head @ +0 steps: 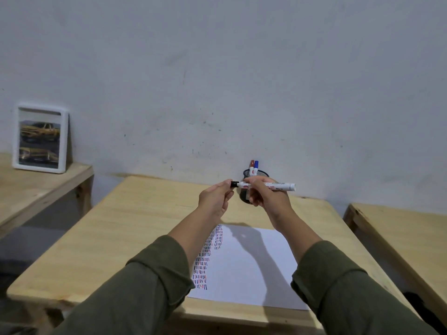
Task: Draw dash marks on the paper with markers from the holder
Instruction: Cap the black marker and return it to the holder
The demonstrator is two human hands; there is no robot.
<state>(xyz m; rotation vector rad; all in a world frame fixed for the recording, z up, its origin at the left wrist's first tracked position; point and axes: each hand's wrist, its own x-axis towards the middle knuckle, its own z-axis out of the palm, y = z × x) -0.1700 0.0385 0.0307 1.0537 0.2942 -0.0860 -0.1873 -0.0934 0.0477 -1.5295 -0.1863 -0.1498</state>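
A white marker (273, 186) lies level in the air above the table, gripped around its barrel by my right hand (266, 197). Its black cap (234, 184) is pinched by the fingers of my left hand (216, 198); I cannot tell whether the cap sits on the marker or just off it. Behind my hands stands a black mesh holder (262, 174) with a red-capped marker (251, 168) and a blue-capped marker (256, 168) upright in it. The white paper (249, 267) lies below my arms, with rows of black, red and blue dashes (205, 259) along its left side.
The wooden table (121, 238) stands against a grey wall. A lower wooden shelf (36, 189) at the left carries a white picture frame (41, 139). Another wooden table (406, 238) stands at the right, with a narrow gap between.
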